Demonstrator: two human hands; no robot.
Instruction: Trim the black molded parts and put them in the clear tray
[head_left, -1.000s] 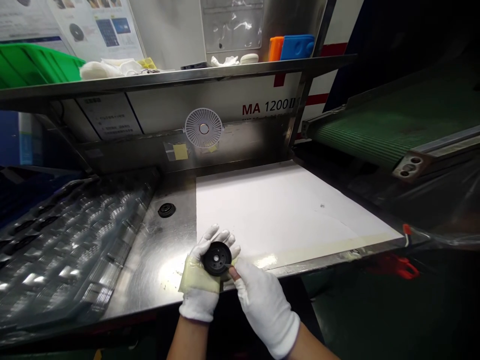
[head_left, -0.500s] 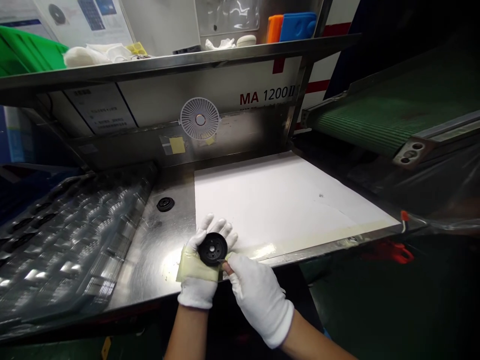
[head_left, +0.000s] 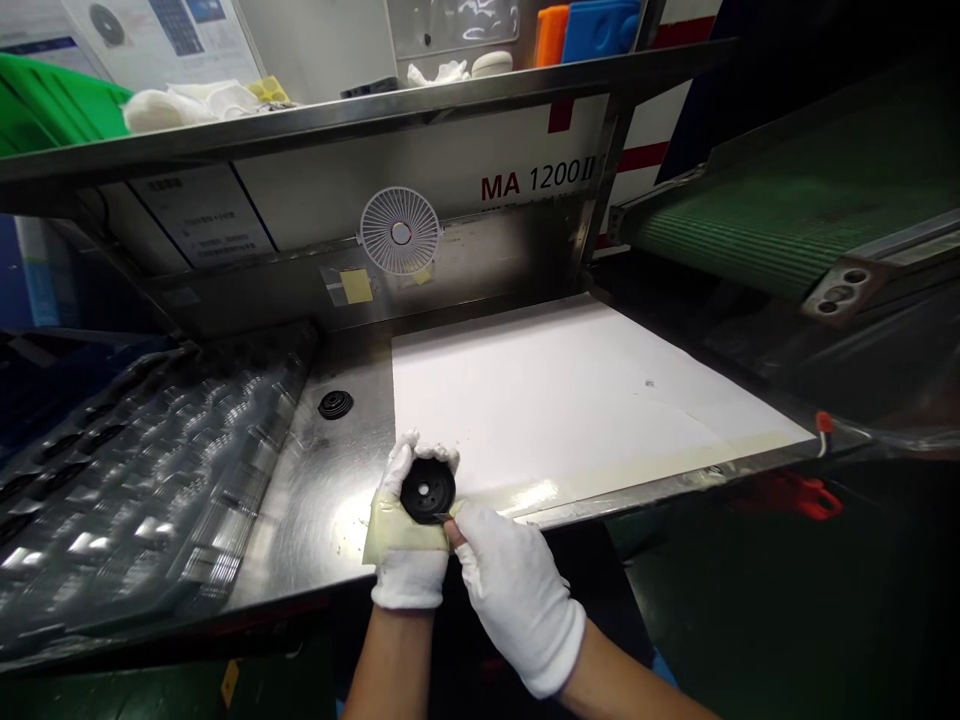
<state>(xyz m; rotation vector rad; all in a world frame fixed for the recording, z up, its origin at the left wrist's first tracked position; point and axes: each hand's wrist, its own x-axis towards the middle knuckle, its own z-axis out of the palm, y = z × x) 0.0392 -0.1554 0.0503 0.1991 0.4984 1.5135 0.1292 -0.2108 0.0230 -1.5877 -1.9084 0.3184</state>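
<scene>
My left hand [head_left: 411,530], in a white glove with yellowish tape round the palm, holds a round black plastic part [head_left: 429,490]. Its fingers curl round the far rim, and the part's recessed face with a centre hole is turned up. My right hand [head_left: 514,585], also gloved with a bare thumb tip showing, is closed at the part's near right rim. A thin, blade-like tip [head_left: 442,517] pokes out from its pinch against that rim; the rest is hidden in the glove. Another black ribbed round part [head_left: 335,404] lies on the metal bench beyond my left hand.
A clear plastic tray [head_left: 150,490] with black parts in some pockets covers the left side. White sheet [head_left: 570,390] is taped on the metal bench. A small fan [head_left: 400,231] stands behind, under a shelf [head_left: 450,100]. A green conveyor [head_left: 765,225] is at right.
The fingers of my left hand have curled from spread out to wrapped round the black part. Both hands stay close together at the rim. The view has shifted slightly.
</scene>
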